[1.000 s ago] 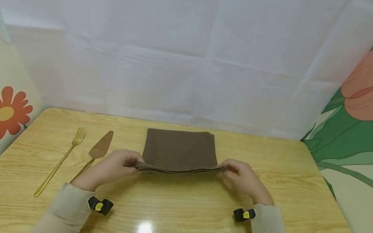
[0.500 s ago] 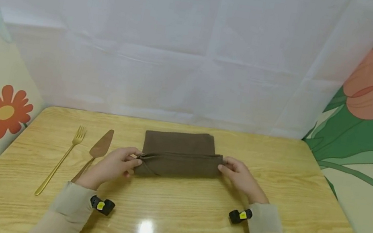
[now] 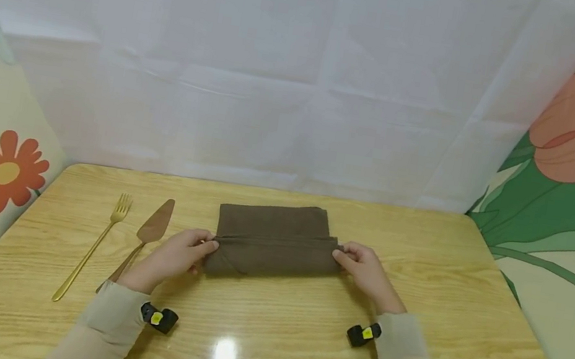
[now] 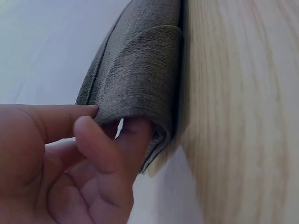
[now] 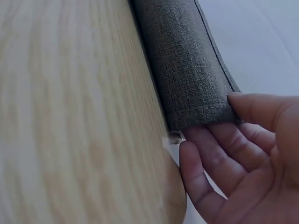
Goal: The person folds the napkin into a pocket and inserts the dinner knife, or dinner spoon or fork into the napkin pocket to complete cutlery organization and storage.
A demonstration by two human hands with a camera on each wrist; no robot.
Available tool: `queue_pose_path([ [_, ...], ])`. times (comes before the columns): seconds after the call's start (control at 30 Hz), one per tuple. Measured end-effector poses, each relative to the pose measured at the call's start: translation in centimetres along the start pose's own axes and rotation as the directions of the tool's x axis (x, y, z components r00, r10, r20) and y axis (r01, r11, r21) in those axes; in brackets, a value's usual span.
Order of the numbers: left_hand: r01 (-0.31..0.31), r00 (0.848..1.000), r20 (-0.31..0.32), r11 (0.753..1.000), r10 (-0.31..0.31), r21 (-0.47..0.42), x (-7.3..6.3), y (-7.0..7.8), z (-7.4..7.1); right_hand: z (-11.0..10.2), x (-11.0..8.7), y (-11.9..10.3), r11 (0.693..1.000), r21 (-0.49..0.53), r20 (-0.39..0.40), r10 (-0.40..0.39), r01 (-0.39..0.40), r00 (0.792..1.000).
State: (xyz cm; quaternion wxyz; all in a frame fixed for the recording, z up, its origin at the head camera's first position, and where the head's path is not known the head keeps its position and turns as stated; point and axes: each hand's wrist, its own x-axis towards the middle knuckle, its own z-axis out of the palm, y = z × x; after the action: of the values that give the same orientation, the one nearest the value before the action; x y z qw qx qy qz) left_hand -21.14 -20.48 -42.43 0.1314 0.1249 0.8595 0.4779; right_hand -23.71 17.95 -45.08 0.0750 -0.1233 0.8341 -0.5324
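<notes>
A dark brown cloth napkin lies on the table with its near part folded over toward the back; a flat single strip shows behind the fold. My left hand pinches the left end of the fold between thumb and fingers. In the left wrist view, a finger of the left hand reaches inside the rolled cloth edge. At the opposite end my right hand grips the fold. The right wrist view shows the thumb on top of the napkin and several fingers tucked beneath it.
Left of the napkin lie a gold fork and a copper-coloured cake server, whose handle is partly hidden by the left arm. The wooden table backs onto a white cloth. Flower-printed panels flank both sides.
Both hands have lifted the napkin's near edge and turned it back over the rest. Since then, the fold has shifted slightly left, and the right hand has moved a little leftward.
</notes>
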Motion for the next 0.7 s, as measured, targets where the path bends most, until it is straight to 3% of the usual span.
queue_pose_path([
  [0.2,0.078,0.997,0.002,0.994,-0.078,-0.083,0.0,0.0,0.2,0.5,0.1,-0.3,0.997,0.001,-0.064,0.071,-0.071,0.995],
  [0.37,0.146,0.989,0.035,0.971,-0.142,-0.19,0.0,-0.4,0.1,0.9,0.4,-0.3,0.993,0.027,-0.089,0.115,-0.113,0.989],
  [0.53,0.124,0.989,0.106,0.968,-0.103,-0.22,-0.2,-1.1,-0.3,0.9,0.6,0.0,0.987,0.078,-0.116,0.147,-0.139,0.982],
  [0.7,0.096,0.993,0.093,0.971,-0.078,-0.22,-0.1,-1.2,-0.1,1.0,0.7,0.1,0.984,0.118,-0.129,0.148,-0.133,0.981],
])
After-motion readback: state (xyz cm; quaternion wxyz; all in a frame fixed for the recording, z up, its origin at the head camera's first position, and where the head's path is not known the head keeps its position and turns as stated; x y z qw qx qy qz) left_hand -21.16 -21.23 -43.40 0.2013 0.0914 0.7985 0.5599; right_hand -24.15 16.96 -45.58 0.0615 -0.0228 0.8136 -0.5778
